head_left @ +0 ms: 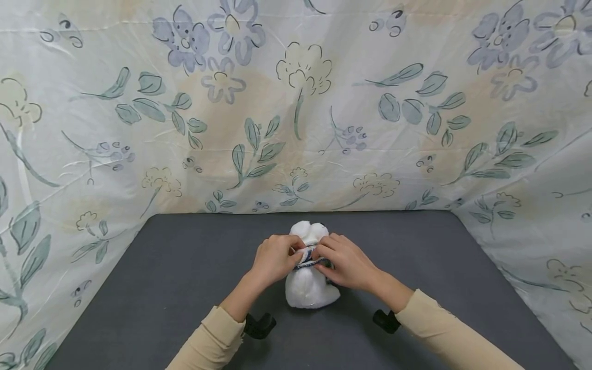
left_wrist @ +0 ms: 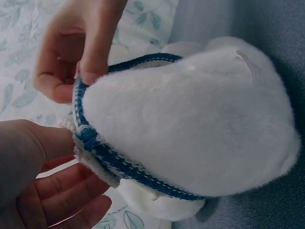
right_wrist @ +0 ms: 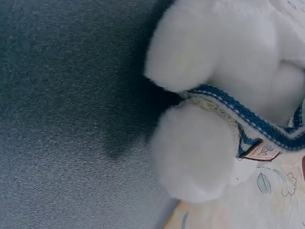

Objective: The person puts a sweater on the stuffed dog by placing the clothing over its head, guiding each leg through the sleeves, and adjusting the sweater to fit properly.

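Note:
A white plush toy (head_left: 307,290) sits on the dark table, its back toward me. Round its upper body is a knitted blue-and-white garment (head_left: 305,255), whose blue edge band (left_wrist: 143,181) shows in the left wrist view. My left hand (head_left: 274,259) pinches the knit at the back, its thumb on the band and fingers behind. From the other side my right hand (head_left: 348,261) pinches the band's edge, thumb against fingers. A small patch label (right_wrist: 262,151) on the knit appears in the right wrist view, where the right hand is almost wholly out of frame.
The dark grey table (head_left: 185,288) extends on both sides of the toy. Floral cloth (head_left: 296,128) hangs behind it and at the sides. Black wrist mounts (head_left: 260,326) jut out beneath both forearms, over the table.

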`<state>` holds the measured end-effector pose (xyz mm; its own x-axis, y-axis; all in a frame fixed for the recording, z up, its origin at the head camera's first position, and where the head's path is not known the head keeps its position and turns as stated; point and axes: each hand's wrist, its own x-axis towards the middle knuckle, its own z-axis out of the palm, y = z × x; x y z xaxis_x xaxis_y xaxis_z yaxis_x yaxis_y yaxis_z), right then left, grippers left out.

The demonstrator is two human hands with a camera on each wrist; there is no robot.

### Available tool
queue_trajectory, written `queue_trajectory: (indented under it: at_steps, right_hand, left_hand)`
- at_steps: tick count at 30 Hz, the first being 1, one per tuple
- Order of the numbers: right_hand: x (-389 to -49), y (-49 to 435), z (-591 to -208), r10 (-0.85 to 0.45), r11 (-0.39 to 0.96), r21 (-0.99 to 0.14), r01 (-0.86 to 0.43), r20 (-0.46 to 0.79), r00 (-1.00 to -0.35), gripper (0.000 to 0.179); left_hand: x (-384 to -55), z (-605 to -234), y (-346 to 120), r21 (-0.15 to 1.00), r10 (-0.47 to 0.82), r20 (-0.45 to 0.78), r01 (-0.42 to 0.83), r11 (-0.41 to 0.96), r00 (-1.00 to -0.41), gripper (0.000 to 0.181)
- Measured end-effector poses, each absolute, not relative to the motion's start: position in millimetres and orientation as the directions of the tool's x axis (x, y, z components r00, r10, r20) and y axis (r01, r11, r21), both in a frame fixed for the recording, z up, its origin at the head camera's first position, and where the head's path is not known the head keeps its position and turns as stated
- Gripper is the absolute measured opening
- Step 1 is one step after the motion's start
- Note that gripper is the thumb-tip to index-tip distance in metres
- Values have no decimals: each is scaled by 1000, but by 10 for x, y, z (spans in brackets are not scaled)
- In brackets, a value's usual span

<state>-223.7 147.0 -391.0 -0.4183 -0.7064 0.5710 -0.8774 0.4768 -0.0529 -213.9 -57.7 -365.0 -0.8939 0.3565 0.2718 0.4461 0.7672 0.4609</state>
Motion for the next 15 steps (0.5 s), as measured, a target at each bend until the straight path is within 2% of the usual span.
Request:
queue_trajectory:
  at_steps: [7, 15]
  right_hand:
    - [-2233, 1467, -3984, -740, 443, 11, -896, 569, -359, 20]
    - [-2235, 1472, -4057, -752, 470, 38, -882, 541, -377, 16]
  left_hand:
    - [-2160, -3650, -593, 469, 343, 263, 431, 771, -902, 5]
    - [-2160, -3637, -610, 467, 332, 259, 418, 779, -907, 4]
